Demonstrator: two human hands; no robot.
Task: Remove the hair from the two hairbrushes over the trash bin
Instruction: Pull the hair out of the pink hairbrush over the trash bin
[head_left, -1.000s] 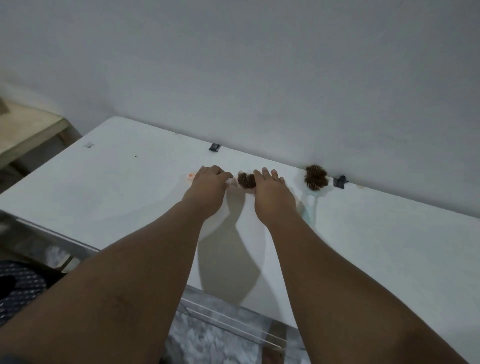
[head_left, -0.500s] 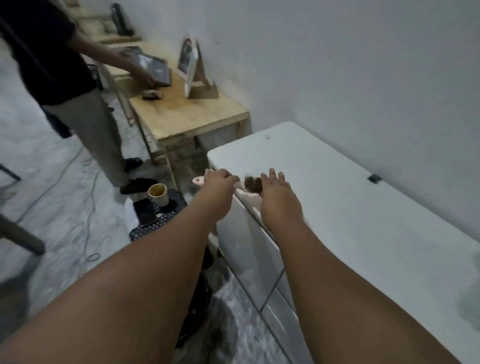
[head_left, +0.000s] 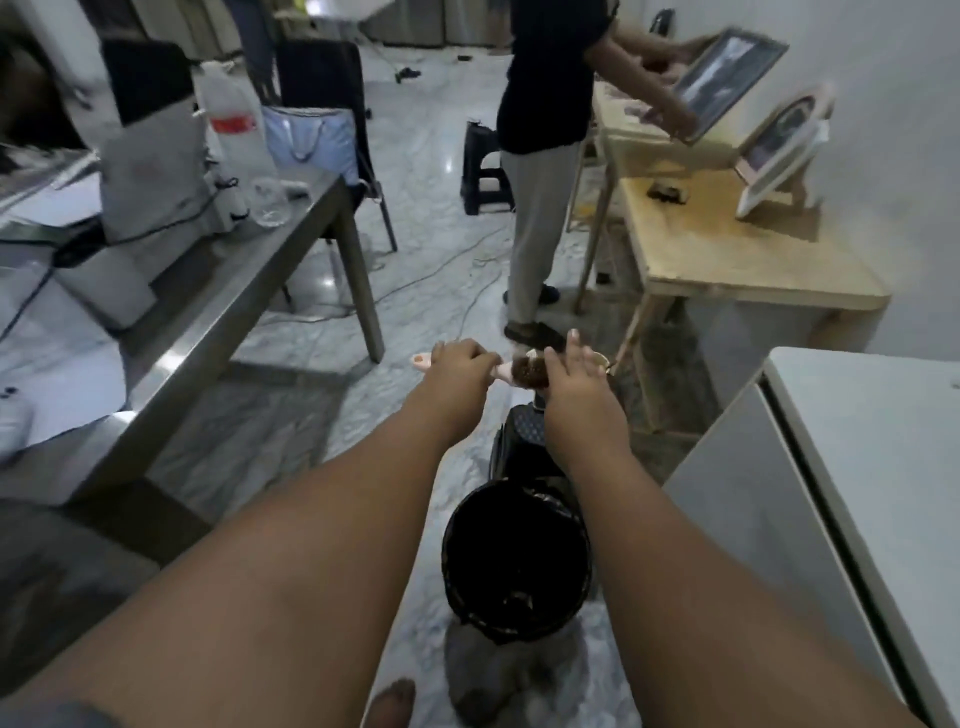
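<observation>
My left hand (head_left: 460, 364) is closed around the pale pink handle of a hairbrush (head_left: 498, 370), held out level in front of me. A clump of brown hair (head_left: 529, 372) fills the brush head. My right hand (head_left: 574, 375) lies over the far end of the brush head with fingers spread, touching the hair. A round trash bin (head_left: 514, 564) lined with a black bag stands on the floor below and nearer to me than the brush. The second hairbrush is out of view.
A white table (head_left: 862, 467) stands at the right, a wooden table (head_left: 727, 260) with picture frames beyond it. A person (head_left: 540, 156) stands there handling a frame. A metal table (head_left: 208, 291) with bags sits left. A black stool (head_left: 524, 436) is behind the bin. My foot (head_left: 389, 701) is near the bin.
I have turned left from the white table with the brush in both hands. The brush now hangs over the floor beyond the bin; the second brush on the table has left the view.
</observation>
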